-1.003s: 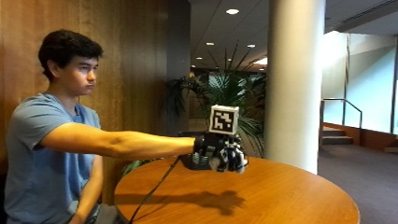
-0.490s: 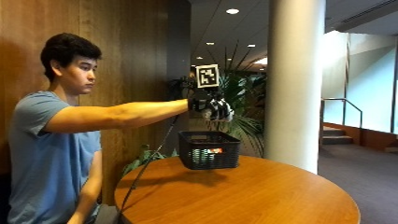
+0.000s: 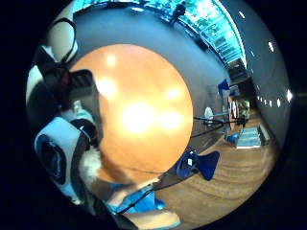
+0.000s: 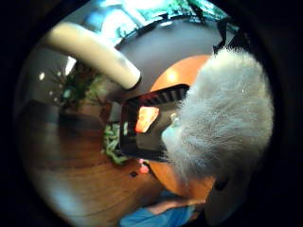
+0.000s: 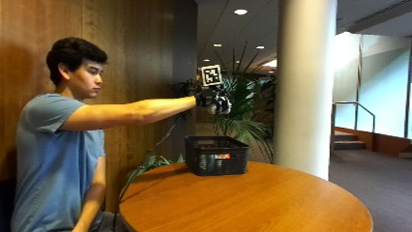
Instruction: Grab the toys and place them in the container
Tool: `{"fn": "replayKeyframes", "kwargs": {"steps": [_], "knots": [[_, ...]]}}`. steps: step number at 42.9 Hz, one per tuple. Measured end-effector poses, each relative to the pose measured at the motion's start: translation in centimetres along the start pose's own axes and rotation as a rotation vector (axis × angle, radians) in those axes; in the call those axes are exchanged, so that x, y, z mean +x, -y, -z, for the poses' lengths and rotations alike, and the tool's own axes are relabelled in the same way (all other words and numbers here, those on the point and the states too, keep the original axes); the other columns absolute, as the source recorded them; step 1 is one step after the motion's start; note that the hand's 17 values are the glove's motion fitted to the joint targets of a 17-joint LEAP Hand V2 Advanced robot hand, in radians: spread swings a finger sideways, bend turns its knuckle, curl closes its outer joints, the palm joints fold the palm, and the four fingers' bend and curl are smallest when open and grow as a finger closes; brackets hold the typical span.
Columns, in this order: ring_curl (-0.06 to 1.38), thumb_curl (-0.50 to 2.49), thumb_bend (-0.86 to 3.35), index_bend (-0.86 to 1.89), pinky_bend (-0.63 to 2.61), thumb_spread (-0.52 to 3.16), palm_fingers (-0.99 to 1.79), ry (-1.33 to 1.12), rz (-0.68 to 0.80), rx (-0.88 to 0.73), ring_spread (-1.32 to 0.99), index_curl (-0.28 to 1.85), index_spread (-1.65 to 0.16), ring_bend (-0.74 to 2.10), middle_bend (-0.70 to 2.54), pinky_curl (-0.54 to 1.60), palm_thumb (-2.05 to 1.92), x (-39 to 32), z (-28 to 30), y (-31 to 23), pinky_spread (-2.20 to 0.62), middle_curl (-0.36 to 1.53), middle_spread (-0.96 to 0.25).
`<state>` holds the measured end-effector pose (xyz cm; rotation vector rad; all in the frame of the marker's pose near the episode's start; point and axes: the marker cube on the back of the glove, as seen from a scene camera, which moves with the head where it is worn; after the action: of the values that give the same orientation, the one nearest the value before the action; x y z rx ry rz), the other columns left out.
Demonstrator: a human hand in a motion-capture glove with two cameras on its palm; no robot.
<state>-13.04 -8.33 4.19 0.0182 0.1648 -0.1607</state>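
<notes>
Above a black basket point(image 5: 217, 154) on the round wooden counter point(image 5: 257, 203), a person's outstretched gloved right hand point(image 5: 215, 103) grips a grey furry toy point(image 4: 222, 113). An orange object point(image 5: 223, 155) lies inside the basket. Beyond stand a pale column point(image 5: 302, 82) and a leafy plant point(image 5: 248, 106).

Readable text: none could be made out in any view.
Basket point(image 5: 216, 155): the black container on the round table point(image 5: 257, 203) carried no legible label; an orange patch seen through its mesh showed no lettering.
Furry toy point(image 4: 222, 113): the grey plush carried no tag that could be read.
</notes>
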Motion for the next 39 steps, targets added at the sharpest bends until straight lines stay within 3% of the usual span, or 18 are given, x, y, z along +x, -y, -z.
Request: {"fn": "replayKeyframes", "kwargs": {"steps": [19,28,36,37,39], "knots": [[0.52,1.46,0.68,0.17,0.99,1.57,1.06,0.106,0.243,-0.011,-0.42,0.35,-0.35,1.20,0.31,0.41,0.59,-5.0,-4.0,-1.3,-0.42,0.84,-0.50],[0.53,1.51,0.65,0.16,0.99,1.55,1.04,0.099,0.248,-0.064,-0.43,0.36,-0.36,1.19,0.28,0.42,0.56,-6.7,-5.5,-1.5,-0.42,0.89,-0.52],[0.55,1.49,0.49,-0.06,1.19,1.46,0.64,0.045,0.235,-0.213,-0.43,0.25,-0.35,1.17,0.24,0.48,0.43,-6.3,-7.0,-2.1,-0.42,0.92,-0.50],[0.54,1.40,0.43,-0.18,1.30,1.50,0.43,0.055,0.242,-0.219,-0.40,0.20,-0.33,1.17,0.14,0.51,0.22,-6.4,-7.0,-2.2,-0.41,0.89,-0.43],[0.55,1.31,0.34,-0.14,1.39,1.49,0.32,0.066,0.255,-0.224,-0.38,0.18,-0.33,1.18,0.13,0.53,0.09,-6.4,-7.0,-2.2,-0.40,0.88,-0.38]]}}
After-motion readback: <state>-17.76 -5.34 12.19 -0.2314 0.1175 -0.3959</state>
